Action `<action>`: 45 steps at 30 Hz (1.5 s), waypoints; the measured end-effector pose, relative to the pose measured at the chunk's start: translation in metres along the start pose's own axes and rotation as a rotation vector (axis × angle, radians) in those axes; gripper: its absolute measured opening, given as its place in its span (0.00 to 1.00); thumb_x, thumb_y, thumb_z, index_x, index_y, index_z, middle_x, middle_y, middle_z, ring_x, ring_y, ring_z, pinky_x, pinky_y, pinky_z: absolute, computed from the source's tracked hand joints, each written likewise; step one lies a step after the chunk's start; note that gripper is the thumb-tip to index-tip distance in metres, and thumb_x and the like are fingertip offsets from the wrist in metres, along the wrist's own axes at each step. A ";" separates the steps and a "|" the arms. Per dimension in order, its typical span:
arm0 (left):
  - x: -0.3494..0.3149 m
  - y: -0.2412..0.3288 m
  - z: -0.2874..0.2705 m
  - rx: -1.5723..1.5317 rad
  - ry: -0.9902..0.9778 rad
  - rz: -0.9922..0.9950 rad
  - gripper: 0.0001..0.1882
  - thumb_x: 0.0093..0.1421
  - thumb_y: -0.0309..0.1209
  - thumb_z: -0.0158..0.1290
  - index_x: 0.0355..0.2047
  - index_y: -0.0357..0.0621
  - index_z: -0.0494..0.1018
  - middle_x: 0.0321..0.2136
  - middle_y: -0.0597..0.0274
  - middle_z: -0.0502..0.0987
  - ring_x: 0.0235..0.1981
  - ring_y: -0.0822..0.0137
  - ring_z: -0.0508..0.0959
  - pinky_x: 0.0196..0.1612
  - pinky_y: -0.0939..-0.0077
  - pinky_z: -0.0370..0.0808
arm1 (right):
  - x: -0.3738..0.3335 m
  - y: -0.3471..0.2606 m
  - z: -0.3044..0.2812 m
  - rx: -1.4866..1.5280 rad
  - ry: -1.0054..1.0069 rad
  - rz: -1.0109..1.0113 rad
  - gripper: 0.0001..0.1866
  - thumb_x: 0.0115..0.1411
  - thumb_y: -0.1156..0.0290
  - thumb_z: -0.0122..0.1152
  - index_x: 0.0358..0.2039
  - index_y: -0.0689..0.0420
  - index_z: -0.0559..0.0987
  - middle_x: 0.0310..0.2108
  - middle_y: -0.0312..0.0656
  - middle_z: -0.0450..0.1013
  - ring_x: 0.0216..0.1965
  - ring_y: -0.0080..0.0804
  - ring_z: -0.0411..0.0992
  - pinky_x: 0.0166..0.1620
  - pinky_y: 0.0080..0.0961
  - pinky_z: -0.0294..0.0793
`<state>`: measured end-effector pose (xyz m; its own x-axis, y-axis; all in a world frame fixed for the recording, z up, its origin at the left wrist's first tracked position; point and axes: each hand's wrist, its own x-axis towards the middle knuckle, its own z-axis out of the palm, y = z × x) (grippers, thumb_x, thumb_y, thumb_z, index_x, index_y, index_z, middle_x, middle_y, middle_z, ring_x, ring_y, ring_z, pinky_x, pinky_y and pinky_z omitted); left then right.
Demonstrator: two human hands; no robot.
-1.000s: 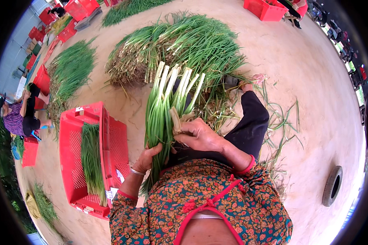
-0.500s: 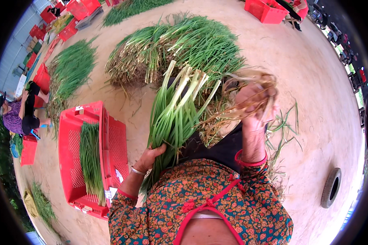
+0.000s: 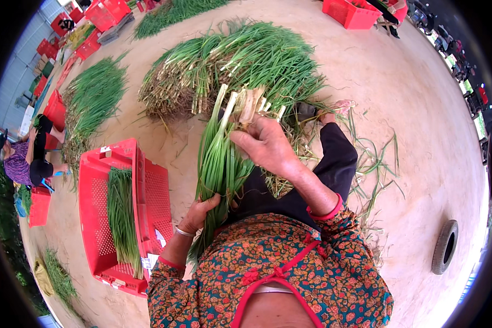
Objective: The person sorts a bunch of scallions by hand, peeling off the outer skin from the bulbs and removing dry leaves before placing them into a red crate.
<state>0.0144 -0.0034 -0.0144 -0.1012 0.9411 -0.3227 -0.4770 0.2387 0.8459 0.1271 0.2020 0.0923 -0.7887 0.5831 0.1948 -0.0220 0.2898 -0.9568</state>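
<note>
A bunch of green onions (image 3: 216,156), white stem ends pointing away from me, lies along my left side in front of my body. My left hand (image 3: 201,212) is closed round the green leaves at its near end. At the far end my right hand (image 3: 268,145) has its thumb and fingers closed on the white stems. A stem with pale brown dry skin (image 3: 250,104) sticks out beyond those fingers. What the palm side covers is hidden. Past the bunch lies a large heap of green onions (image 3: 279,60), with brown roots toward the left.
To my left stands a red plastic crate (image 3: 139,210) with green onions (image 3: 123,218) inside. Stripped leaves (image 3: 377,164) litter the floor at right, near a tyre (image 3: 444,247). A seated person (image 3: 24,158) is at far left, beside another heap (image 3: 95,90). More crates (image 3: 352,12) stand farther off.
My right hand has come from the right, where it held brown dry leaves, to the stem ends of the bunch. Those leaves are gone from it. My left hand keeps its hold.
</note>
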 end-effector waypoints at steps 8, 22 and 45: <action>0.000 -0.001 -0.002 0.051 0.004 0.008 0.25 0.61 0.45 0.50 0.50 0.38 0.67 0.35 0.54 0.77 0.31 0.68 0.77 0.31 0.77 0.74 | 0.011 -0.003 -0.010 0.062 -0.170 0.067 0.07 0.57 0.73 0.53 0.29 0.63 0.75 0.16 0.31 0.67 0.15 0.15 0.61 0.17 0.17 0.58; 0.000 -0.019 -0.033 -0.304 -0.049 0.009 0.32 0.60 0.52 0.47 0.53 0.37 0.62 0.35 0.45 0.75 0.21 0.59 0.78 0.20 0.74 0.75 | -0.042 -0.005 -0.162 0.970 -0.052 -0.523 0.11 0.55 0.70 0.53 0.37 0.63 0.70 0.17 0.34 0.68 0.14 0.20 0.64 0.17 0.17 0.64; 0.030 0.043 -0.021 -0.250 -0.096 0.150 0.34 0.61 0.53 0.41 0.59 0.39 0.58 0.38 0.50 0.75 0.23 0.63 0.75 0.25 0.74 0.73 | -0.071 0.072 0.012 -0.656 -0.788 -0.334 0.11 0.52 0.64 0.57 0.27 0.60 0.74 0.21 0.45 0.74 0.24 0.46 0.74 0.26 0.37 0.72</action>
<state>-0.0272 0.0298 0.0030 -0.1094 0.9825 -0.1509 -0.6645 0.0406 0.7462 0.1739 0.1728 0.0071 -0.9825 -0.1860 0.0064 -0.1608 0.8307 -0.5330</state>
